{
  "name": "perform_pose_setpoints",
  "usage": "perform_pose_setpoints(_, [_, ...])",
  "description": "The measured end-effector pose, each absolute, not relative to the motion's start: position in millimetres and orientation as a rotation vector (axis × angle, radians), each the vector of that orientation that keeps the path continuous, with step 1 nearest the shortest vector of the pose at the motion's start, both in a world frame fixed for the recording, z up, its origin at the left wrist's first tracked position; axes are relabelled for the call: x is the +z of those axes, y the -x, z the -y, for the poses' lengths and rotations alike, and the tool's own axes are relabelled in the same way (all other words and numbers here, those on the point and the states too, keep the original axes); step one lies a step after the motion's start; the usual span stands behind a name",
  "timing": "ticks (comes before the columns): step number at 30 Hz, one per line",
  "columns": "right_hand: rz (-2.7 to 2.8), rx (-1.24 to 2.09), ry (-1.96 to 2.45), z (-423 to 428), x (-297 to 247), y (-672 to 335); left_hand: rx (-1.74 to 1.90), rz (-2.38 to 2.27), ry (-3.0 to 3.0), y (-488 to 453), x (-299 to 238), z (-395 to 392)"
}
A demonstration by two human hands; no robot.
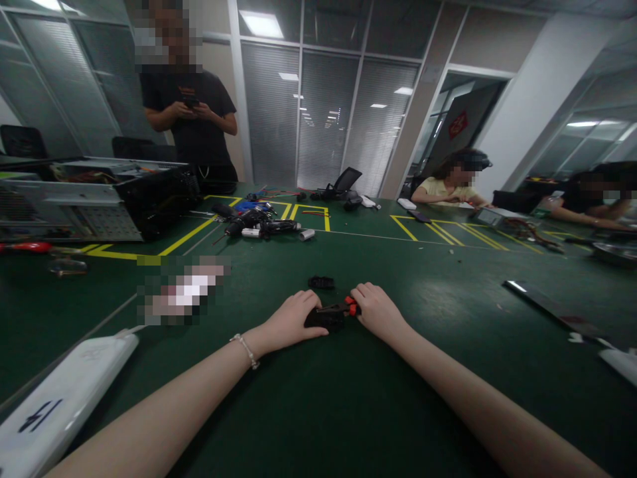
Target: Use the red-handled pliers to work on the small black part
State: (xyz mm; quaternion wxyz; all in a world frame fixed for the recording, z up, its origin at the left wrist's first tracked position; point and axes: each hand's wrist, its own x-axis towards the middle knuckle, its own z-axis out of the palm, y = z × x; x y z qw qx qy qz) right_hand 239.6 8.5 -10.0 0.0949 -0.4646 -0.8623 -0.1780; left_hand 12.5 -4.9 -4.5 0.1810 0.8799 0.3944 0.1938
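My left hand (298, 313) is closed around a small black plastic-looking part (326, 321) just above the green table. In my right hand (377, 309) are red-handled pliers (351, 307), their dark jaws pointing left and reaching over the black part. Whether the jaws touch it or grip anything, I cannot tell. Just beyond both hands lies another small black piece (321, 283) on the tabletop.
A white power strip (74, 392) lies at front left, below a blurred-out device. An opened computer case (94, 199) stands at far left. Dark tools and cables (259, 222) are heaped farther back. One person (192, 119) stands behind; others sit at right.
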Motion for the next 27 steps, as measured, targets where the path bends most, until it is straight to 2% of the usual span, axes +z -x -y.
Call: perform_pose_setpoints(27, [2.58, -0.478, 1.396, -8.9, -8.9, -241.1, 0.543, -1.1, -2.465, -11.7, -4.7, 4.3])
